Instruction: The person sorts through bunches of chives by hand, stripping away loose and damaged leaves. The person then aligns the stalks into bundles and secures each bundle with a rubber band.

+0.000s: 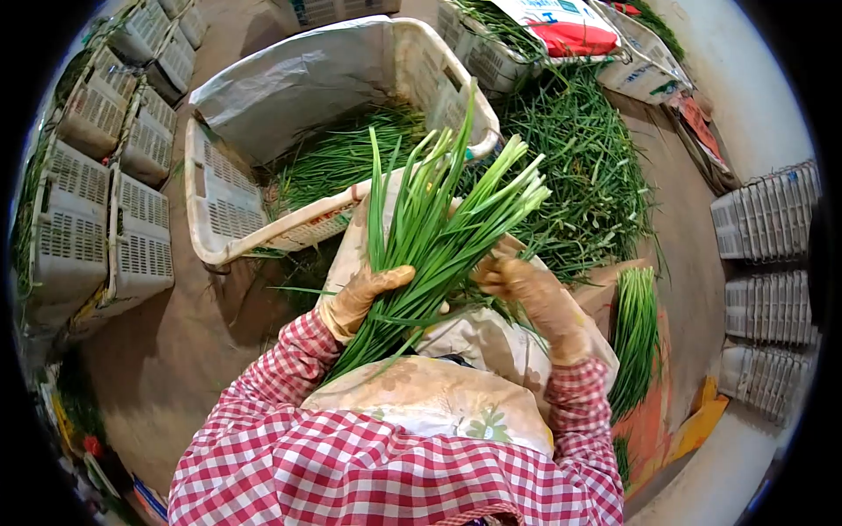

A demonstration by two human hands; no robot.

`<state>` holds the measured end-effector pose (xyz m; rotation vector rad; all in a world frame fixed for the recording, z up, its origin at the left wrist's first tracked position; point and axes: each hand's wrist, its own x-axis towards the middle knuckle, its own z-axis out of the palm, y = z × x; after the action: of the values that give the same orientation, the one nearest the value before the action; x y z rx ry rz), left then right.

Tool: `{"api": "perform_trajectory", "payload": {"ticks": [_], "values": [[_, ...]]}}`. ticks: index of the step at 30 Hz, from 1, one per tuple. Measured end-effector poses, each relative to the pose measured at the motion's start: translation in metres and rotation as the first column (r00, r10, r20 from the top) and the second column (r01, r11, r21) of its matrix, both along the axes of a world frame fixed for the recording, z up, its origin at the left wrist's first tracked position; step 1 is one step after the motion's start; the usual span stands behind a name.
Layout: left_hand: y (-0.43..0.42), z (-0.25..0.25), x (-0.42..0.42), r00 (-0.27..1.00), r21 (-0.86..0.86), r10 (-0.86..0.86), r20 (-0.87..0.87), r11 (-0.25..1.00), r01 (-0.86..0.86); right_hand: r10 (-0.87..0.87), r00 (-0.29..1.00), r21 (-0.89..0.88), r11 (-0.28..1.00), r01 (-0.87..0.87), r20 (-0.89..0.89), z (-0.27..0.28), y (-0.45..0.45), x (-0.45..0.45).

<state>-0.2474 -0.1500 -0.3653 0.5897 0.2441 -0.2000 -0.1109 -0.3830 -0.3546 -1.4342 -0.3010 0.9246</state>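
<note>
A loose bunch of garlic chives point(430, 228) lies across my lap, its pale cut ends fanned out to the upper right and some leaf tips pointing up. My left hand point(364, 300), in a thin, stained glove, is closed around the lower part of the bunch with the thumb on top. To the right of the bunch is my right hand point(526, 289), gloved too, close to the stems. Its fingers look curled but are smeared by motion, so I cannot make out whether they hold anything. A stained apron point(430, 394) covers my lap under both hands.
A white plastic crate point(294, 230) with chives inside stands ahead on the left. Loose green trimmings point(579, 167) are heaped right of it. A neat chive bundle point(633, 337) lies at my right. Stacked crates point(140, 228) line the left; more crates point(763, 302) stand along the right wall.
</note>
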Motion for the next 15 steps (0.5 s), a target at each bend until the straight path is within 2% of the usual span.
{"api": "perform_trajectory", "payload": {"ticks": [1,2,3,4,5,6,7,8,10,11,12,13,14,15], "values": [[-0.003,-0.002,0.007,1.0,0.127,-0.004,0.005,0.992,0.003,0.085,0.992,-0.099,0.992,-0.075,0.094,0.014,0.012,-0.004],[-0.01,-0.002,0.015,1.0,0.131,-0.02,0.014,0.991,0.018,0.179,0.966,-0.203,0.969,-0.141,0.184,0.028,0.024,-0.007],[-0.02,0.0,0.024,0.996,0.363,0.037,0.083,0.93,-0.065,0.277,0.924,-0.304,0.933,-0.193,0.263,0.043,0.036,-0.01],[-0.026,0.002,0.033,0.982,0.561,0.076,0.173,0.812,-0.162,0.272,0.93,-0.29,0.937,-0.197,0.246,0.046,0.042,-0.01],[-0.031,0.005,0.039,0.981,0.735,0.016,0.194,0.66,-0.156,0.267,0.936,-0.276,0.94,-0.2,0.23,0.049,0.048,-0.009],[-0.038,-0.009,0.047,0.947,0.771,0.013,0.32,0.577,-0.268,0.276,0.927,-0.328,0.926,-0.186,0.254,0.047,0.052,-0.006],[-0.045,-0.02,0.051,0.93,0.789,-0.041,0.364,0.544,-0.285,0.133,0.917,-0.192,0.979,-0.063,0.375,0.033,0.053,-0.007],[-0.047,-0.021,0.057,0.91,0.816,-0.106,0.402,0.492,-0.303,0.06,0.886,-0.058,0.998,-0.038,0.46,0.027,0.059,0.0],[-0.053,-0.022,0.069,0.853,0.847,-0.23,0.468,0.391,-0.36,-0.123,0.962,0.194,0.978,0.076,0.243,0.027,0.06,-0.002],[-0.058,-0.02,0.074,0.821,0.89,-0.371,0.434,0.031,-0.456,-0.249,0.968,0.228,0.943,0.244,-0.005,0.02,0.061,-0.001],[-0.064,-0.016,0.079,0.844,0.903,-0.36,0.398,-0.007,-0.429,-0.322,0.944,0.224,0.917,0.331,-0.077,0.013,0.061,0.008],[-0.071,-0.001,0.084,0.865,0.915,-0.348,0.362,-0.045,-0.401,-0.358,0.931,0.232,0.901,0.366,-0.076,0.015,0.057,0.017],[-0.077,0.002,0.085,0.779,0.81,-0.365,0.509,-0.104,-0.578,-0.393,0.916,0.241,0.885,0.399,-0.076,0.018,0.051,0.027],[-0.08,0.005,0.08,0.734,0.803,-0.481,0.479,-0.099,-0.588,-0.367,0.93,0.193,0.913,0.359,0.008,0.014,0.038,0.046]]}}
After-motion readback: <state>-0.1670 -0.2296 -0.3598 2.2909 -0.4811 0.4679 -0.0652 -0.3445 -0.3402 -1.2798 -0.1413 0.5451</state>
